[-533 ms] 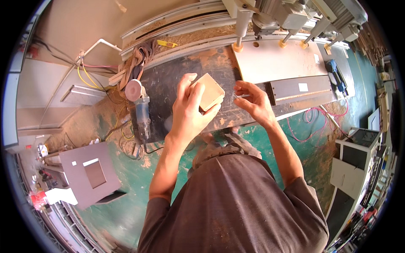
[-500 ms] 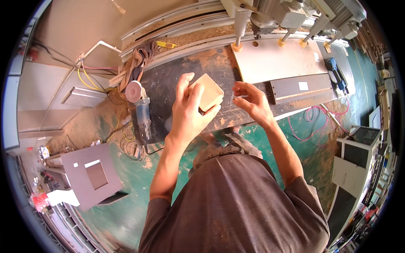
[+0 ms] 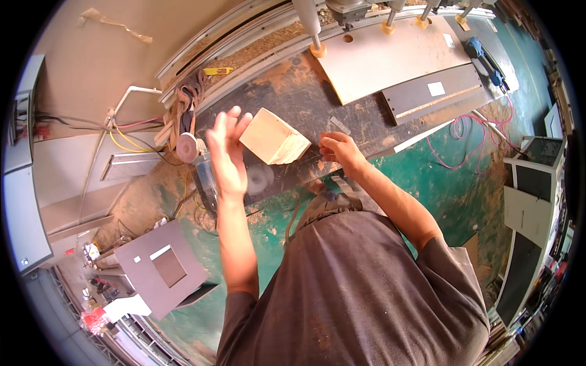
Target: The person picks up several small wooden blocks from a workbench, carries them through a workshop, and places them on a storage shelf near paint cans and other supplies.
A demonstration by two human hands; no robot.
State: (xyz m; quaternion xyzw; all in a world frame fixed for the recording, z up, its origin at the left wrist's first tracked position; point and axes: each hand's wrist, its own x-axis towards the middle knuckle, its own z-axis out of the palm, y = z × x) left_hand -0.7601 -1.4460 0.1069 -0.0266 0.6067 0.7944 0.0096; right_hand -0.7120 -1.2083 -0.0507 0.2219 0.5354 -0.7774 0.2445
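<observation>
A pale wooden block (image 3: 273, 135), with a rough lower right edge, is tilted over the dark worktable (image 3: 278, 85). My left hand (image 3: 229, 155) is beside its left side, fingers stretched up and apart, not wrapped round it. To the right of the block, my right hand (image 3: 342, 152) has its fingers curled together; whatever is in them, if anything, is too small to make out. A small greyish strip (image 3: 339, 125) lies on the table just beyond those fingers. Left of my left hand is a power sander with a round pinkish disc (image 3: 187, 147), its body partly hidden by my wrist.
Machine posts with yellow feet (image 3: 318, 51) stand over a large pale board (image 3: 390, 58). A dark panel (image 3: 432, 91) and a blue power tool (image 3: 485, 61) are at the right. Brown cloth (image 3: 190, 91) hangs at the left; a pink hose (image 3: 467, 143) lies on the green floor.
My left hand has come off the block and moved left, its fingers straightening. The block has turned and sits further left. My right hand's fingers have drawn together. The whole view has shifted.
</observation>
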